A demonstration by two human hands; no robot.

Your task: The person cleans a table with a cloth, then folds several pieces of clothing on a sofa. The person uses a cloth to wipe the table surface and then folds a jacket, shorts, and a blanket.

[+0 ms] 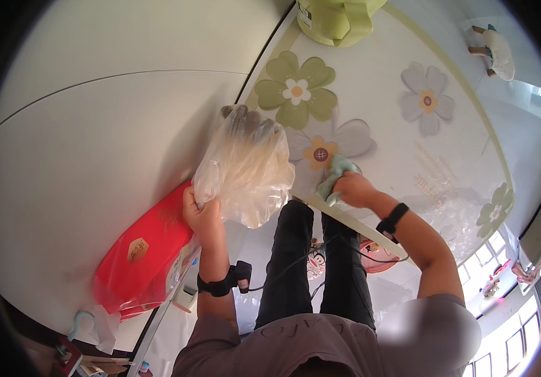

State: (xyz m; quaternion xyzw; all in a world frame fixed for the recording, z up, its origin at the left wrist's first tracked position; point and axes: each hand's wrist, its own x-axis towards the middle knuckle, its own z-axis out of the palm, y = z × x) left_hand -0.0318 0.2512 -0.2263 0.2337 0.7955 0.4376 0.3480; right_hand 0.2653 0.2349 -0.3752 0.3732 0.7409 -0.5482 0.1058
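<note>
My left hand (202,209) grips the gathered neck of a clear plastic bag (251,174), which holds several pale, long things with dark round ends; what they are I cannot tell. The bag is raised beside the white wall panel, over the table's left edge. In my right hand (355,188) is a crumpled pale green cloth (337,179), pressed on the flower-patterned tabletop (379,61) near its front edge. Shiny wet-looking marks show on the tabletop at the right.
A green fabric container (336,21) stands at the table's far end. To the left a red bag (148,249) in clear plastic hangs by the white panel (86,155). A dark cable runs between my wristbands. A small stool (499,52) is beyond the table.
</note>
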